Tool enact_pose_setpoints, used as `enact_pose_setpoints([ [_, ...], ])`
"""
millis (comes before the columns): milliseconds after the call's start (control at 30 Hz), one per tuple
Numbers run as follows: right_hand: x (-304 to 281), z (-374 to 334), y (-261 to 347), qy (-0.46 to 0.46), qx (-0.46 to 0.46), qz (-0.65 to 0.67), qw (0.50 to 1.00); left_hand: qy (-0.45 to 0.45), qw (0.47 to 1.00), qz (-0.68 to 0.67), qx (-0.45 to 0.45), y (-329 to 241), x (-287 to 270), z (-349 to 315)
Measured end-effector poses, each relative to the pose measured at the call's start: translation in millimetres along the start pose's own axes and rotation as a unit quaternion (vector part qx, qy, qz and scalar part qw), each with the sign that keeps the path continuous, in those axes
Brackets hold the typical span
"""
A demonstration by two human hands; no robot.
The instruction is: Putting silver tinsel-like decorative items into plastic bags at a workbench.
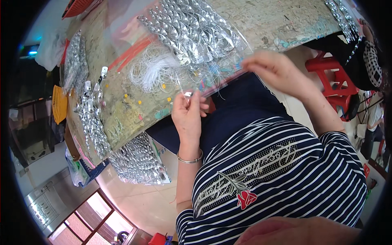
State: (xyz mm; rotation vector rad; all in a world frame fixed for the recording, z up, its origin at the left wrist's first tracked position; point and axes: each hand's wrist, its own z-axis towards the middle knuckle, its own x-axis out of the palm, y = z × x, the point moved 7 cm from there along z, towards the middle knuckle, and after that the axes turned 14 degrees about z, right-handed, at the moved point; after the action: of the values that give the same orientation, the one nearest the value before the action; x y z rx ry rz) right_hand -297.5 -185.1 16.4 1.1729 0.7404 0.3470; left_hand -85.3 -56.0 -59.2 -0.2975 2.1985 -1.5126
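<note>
At the near edge of the worktable, my left hand point(187, 118) pinches a small shiny silver piece point(188, 94) between thumb and fingertips. My right hand point(274, 72) is raised off to the right, its fingertips drawn together; whatever they hold, if anything, is too fine to make out. Between and beyond my hands lie rows of twisted silver foil strips point(196, 30) on clear plastic. A loose tangle of white thread point(153, 69) sits just left of them, with stray strands reaching toward the table edge.
The worn worktable point(269, 24) carries red strips point(130, 53) and more silver strands point(92, 114) at its left side. Further silver strands point(136, 159) hang below the edge. A yellow basket point(59, 104) is at far left. Red stools point(332, 77) and another person point(347, 59) are at right.
</note>
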Motion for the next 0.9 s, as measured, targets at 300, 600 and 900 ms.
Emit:
enact_pose_setpoints([
  [300,54,3,-16,0.134,-0.076,-0.178,0.972,0.045,0.998,-0.022,-0.035,15,8,-6],
  [600,83,21,-10,0.146,-0.161,-0.206,0.954,0.055,0.997,-0.042,-0.042,20,8,-10],
  [900,62,19,-9,0.079,-0.139,-0.142,0.977,0.057,0.996,-0.056,-0.037,24,7,-10],
])
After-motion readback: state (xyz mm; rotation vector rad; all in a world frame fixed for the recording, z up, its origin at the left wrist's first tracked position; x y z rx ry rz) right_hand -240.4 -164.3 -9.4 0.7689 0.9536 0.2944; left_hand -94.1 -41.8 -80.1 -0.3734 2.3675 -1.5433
